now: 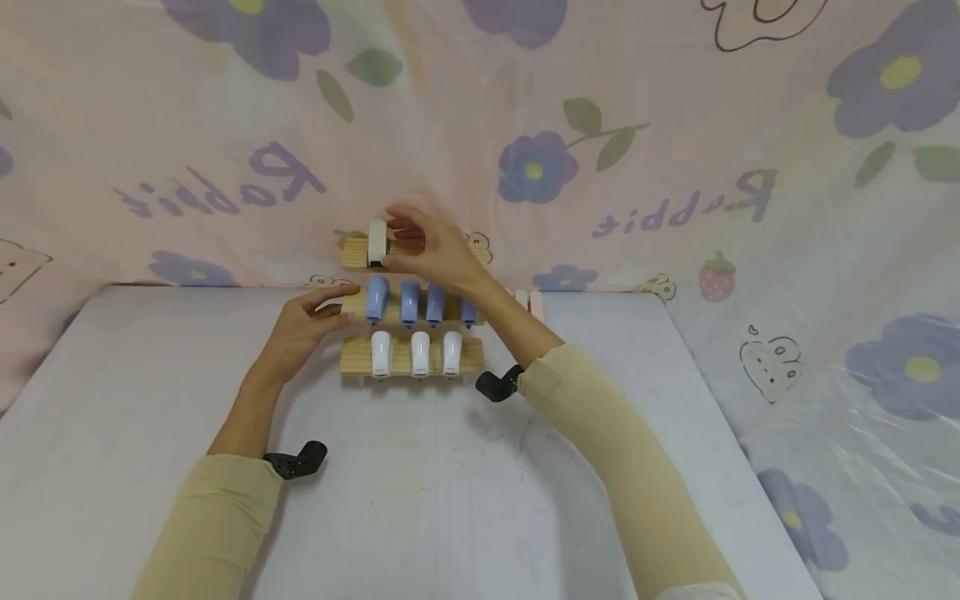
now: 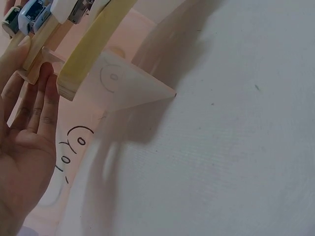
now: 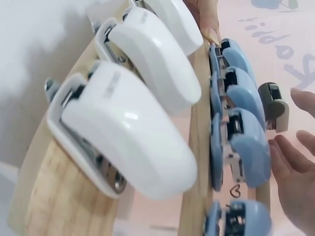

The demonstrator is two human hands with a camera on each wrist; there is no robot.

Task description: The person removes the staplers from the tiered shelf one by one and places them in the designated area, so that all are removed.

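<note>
A tiered rack with wooden shelves (image 1: 348, 358) and clear side panels (image 2: 133, 88) holds small staplers. Three white staplers (image 1: 381, 354) are on the bottom shelf, and several blue staplers (image 1: 409, 302) line the middle one. On the top shelf, toward its left end, stands a pale grey-green stapler (image 1: 377, 240). My left hand (image 1: 300, 329) pinches the left end of the middle shelf between thumb and fingers. My right hand (image 1: 442, 250) has its thumb and fingers spread beside the pale stapler; the right wrist view shows a small gap between them.
Behind my right forearm, a pale green item (image 1: 521, 297) and a pink item (image 1: 536, 305) are partly hidden. The rack stands on a white tabletop (image 1: 420, 500), near a patterned pink curtain (image 1: 450, 125) at the back. Each wrist wears a black camera mount (image 1: 300, 460).
</note>
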